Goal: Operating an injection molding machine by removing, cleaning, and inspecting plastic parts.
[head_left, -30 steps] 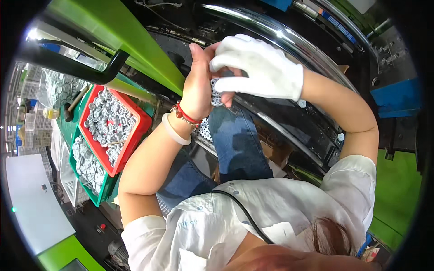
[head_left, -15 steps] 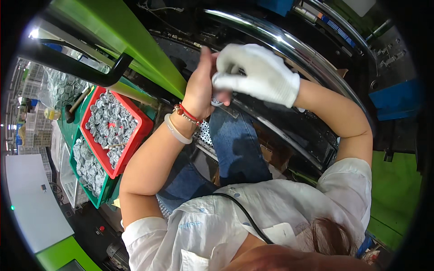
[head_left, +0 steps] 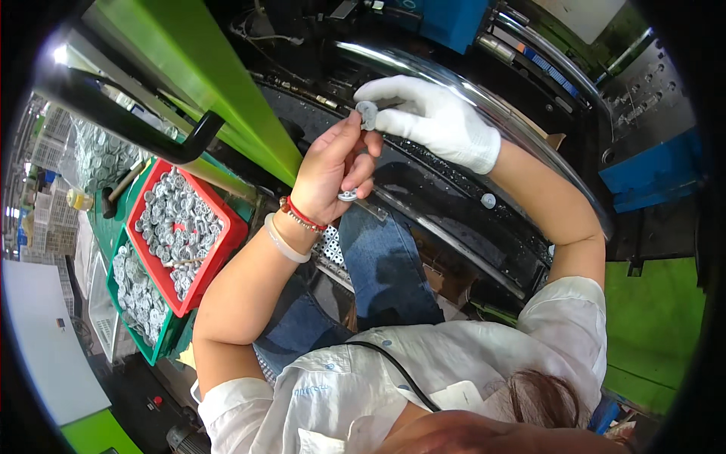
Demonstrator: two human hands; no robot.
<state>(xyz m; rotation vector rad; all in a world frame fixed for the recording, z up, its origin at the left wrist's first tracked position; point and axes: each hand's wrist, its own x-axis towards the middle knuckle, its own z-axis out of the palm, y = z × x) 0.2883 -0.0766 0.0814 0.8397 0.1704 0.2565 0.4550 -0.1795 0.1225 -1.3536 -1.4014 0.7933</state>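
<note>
My left hand [head_left: 333, 163] is bare and pinches a small grey round part [head_left: 367, 115] between thumb and fingers. Lower down, a second grey round part [head_left: 348, 195] sits against its curled fingers. A white glove covers my right hand [head_left: 439, 121], whose thumb and forefinger curve around the upper part, their tips at its edge. One more round part [head_left: 488, 200] lies on the black machine surface [head_left: 412, 170] below my right forearm.
On the left, a red tray [head_left: 237, 227] of similar grey parts overlaps a green tray [head_left: 155, 352] of more. A hammer [head_left: 113, 193] and a bag of parts [head_left: 102, 151] lie beyond. A green machine beam [head_left: 227, 98] and a chrome bar [head_left: 423, 64] flank my hands.
My right hand has drawn up slightly and its fingers have spread from a blurred, tighter pose. My left fingers have curled in, and the grey part now shows between both hands.
</note>
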